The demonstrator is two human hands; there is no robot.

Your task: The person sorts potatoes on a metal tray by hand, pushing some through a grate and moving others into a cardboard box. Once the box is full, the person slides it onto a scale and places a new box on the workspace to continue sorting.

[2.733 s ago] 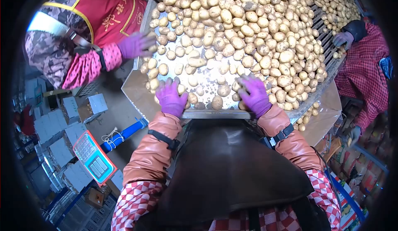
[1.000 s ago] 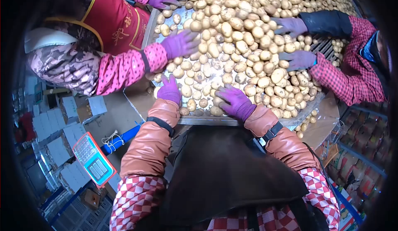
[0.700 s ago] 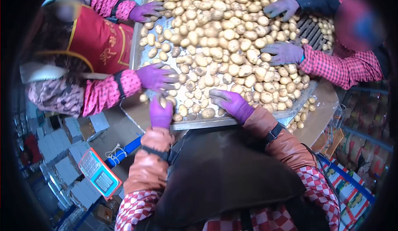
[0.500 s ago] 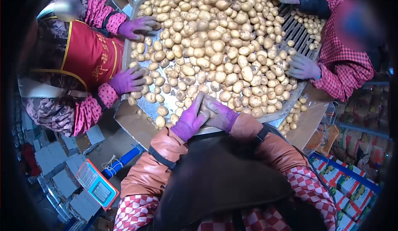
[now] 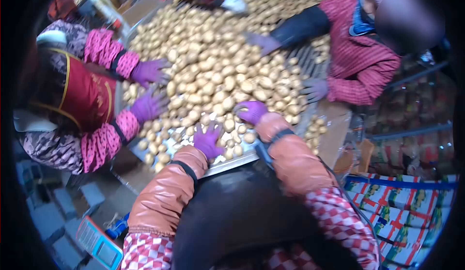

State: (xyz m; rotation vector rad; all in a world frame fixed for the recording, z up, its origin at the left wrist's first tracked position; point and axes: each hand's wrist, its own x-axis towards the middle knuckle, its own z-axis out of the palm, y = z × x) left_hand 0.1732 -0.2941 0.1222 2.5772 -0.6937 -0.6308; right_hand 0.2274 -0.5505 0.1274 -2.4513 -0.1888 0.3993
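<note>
Potatoes (image 5: pixel 220 96) lie heaped across a metal sorting table (image 5: pixel 232 162). My left hand (image 5: pixel 208 141), in a purple glove, rests among the loose potatoes by the near edge with its fingers spread. Further right and a little farther in, my right hand (image 5: pixel 252 111) has its gloved fingers curled round what looks like a potato (image 5: pixel 243 109); blur softens the detail there. Brown sleeve covers reach up both my forearms.
At the left, a co-worker's purple gloves (image 5: pixel 150 71) touch the heap. Another person in a red checked jacket (image 5: pixel 358 61) reaches in from the right, over a slatted section (image 5: pixel 310 66). A scale (image 5: pixel 99 243) stands lower left; printed cartons (image 5: pixel 397 212) are stacked lower right.
My hands were clasped together at the near edge; now they are apart, one on each side among the potatoes. The view has shifted, and the right co-worker's arm reaches farther over the heap.
</note>
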